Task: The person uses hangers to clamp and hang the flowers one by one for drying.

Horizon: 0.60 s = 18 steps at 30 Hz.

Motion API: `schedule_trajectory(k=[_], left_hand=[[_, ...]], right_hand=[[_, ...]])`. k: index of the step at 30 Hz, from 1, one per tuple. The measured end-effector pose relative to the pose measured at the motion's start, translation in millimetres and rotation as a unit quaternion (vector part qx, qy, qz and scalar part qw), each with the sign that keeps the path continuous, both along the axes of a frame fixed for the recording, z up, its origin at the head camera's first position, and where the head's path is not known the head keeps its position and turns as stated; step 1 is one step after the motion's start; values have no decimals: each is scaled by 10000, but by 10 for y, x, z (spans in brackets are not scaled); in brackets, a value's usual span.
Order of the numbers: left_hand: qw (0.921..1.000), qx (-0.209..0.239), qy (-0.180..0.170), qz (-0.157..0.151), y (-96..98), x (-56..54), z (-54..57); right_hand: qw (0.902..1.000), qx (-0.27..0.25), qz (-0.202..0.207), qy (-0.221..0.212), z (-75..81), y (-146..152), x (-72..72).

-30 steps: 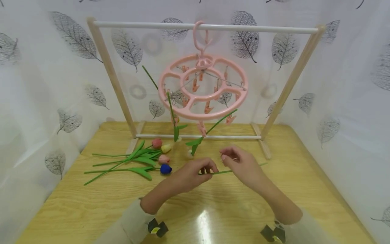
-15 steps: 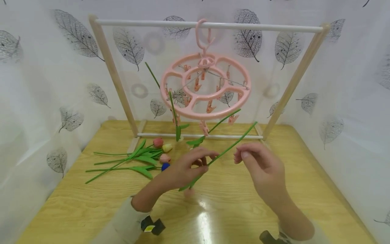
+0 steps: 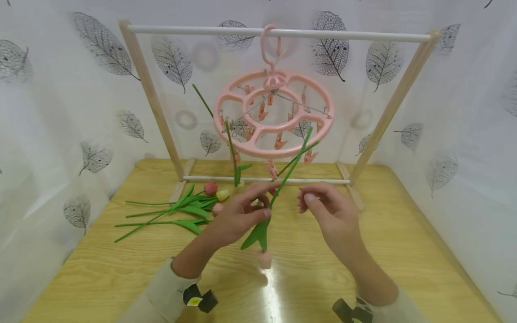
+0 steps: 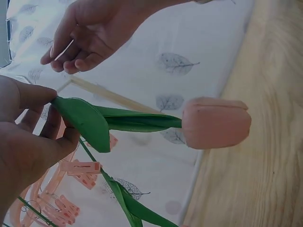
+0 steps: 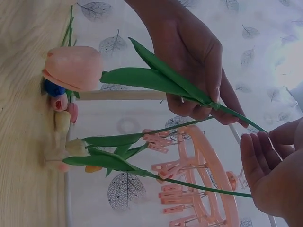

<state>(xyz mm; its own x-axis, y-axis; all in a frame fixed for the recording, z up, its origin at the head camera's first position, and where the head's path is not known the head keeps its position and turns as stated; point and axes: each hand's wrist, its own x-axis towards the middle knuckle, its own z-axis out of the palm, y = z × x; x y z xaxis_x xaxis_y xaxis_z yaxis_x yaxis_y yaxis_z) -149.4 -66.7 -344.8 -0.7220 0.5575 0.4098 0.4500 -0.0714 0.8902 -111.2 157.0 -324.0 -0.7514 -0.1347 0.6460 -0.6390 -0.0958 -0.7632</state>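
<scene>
My left hand [image 3: 240, 213] pinches the stem of a pink artificial tulip [image 3: 265, 260] just above its green leaves. The flower head points down over the table, and the stem slants up and right in front of a pink round clip hanger [image 3: 266, 153]. Beside it, my right hand [image 3: 335, 215] has loosely curled fingers and holds nothing; in the right wrist view its fingertips are near the stem. Small pink clips [image 3: 271, 169] dangle from the hanger. Several tulips hang head down there, one with its stem [image 3: 230, 146] rising at the left front.
The hanger hooks over the white bar [image 3: 181, 30] of a rack with wooden posts [image 3: 155, 105]. Several tulips lie on the table [image 3: 323, 278] at left, among them a red one [image 3: 210, 188] and a yellow one [image 3: 222, 194]. A leaf-patterned curtain [image 3: 436, 103] surrounds the table.
The held tulip has swung from lying low across both hands to stem up, flower down. My right hand has come off the stem, moved right, then slightly back left.
</scene>
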Motion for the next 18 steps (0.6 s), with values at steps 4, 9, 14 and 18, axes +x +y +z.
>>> schedule_trajectory(k=[4,9,14,18], left_hand=[[9995,200,-219,142,3,-16,2],[9961,542,-681,146,26,-47,-47],[9936,724,-854,176,49,-77,-107],[9921,783,-971,160,51,-103,-133]], right_hand=[[9926,734,-187,-947,-12,-70,-49],[9815,1176,-124,-1507,-118,-205,-112],[9875,985,-49,-1232,-233,-339,-146],[9905,993,-100,-945,-286,-383,-147]])
